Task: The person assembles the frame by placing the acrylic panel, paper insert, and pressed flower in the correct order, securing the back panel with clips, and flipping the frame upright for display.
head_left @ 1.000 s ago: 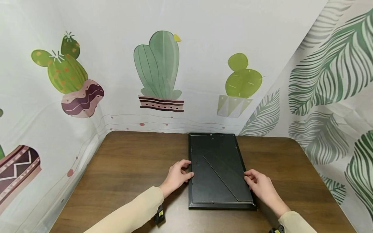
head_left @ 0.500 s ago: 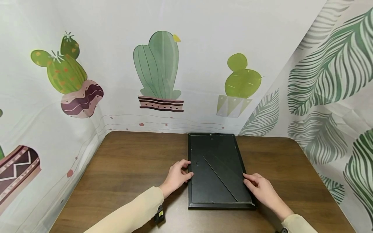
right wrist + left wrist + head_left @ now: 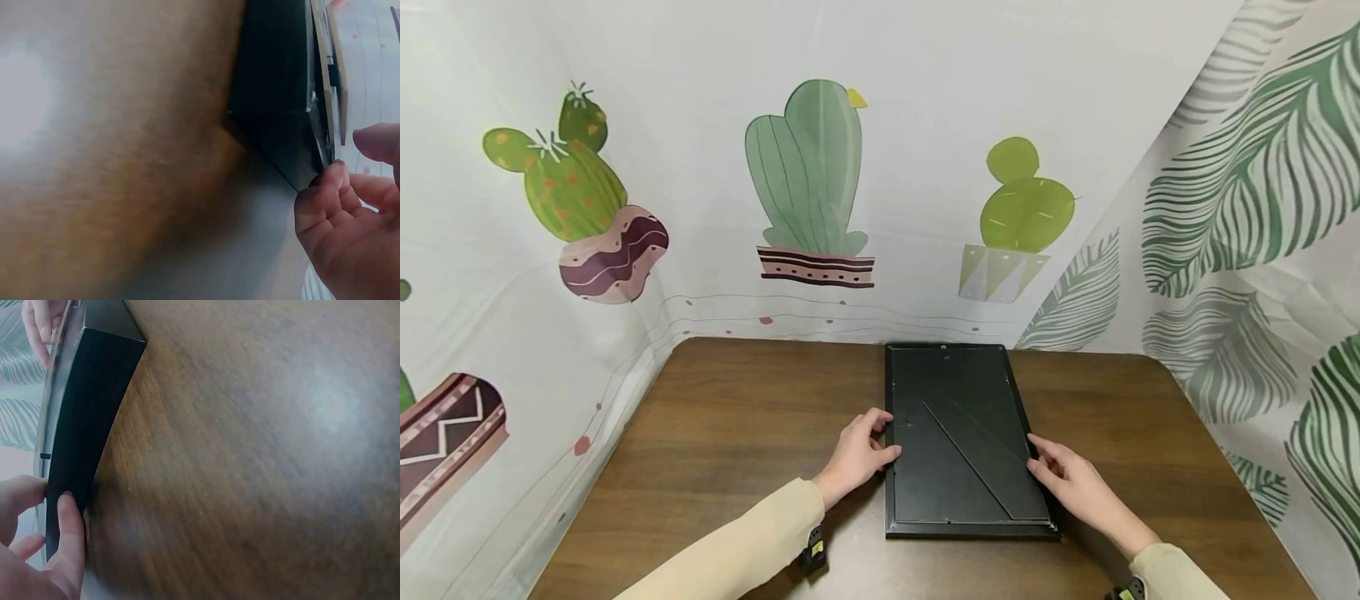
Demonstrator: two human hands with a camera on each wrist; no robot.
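Frame (image 3: 928, 487) was touched at opposite sides by the left hand (image 3: 854, 452) and right hand (image 3: 1078, 487), both partly curled. Whether it was gripped could not be told.

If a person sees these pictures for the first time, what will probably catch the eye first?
Probably the tall blue-green cactus printed on the white backdrop, behind the brown wooden table. Next would come the black picture frame, lying back side up on that table, with the left hand at its left edge and the right hand at its right.
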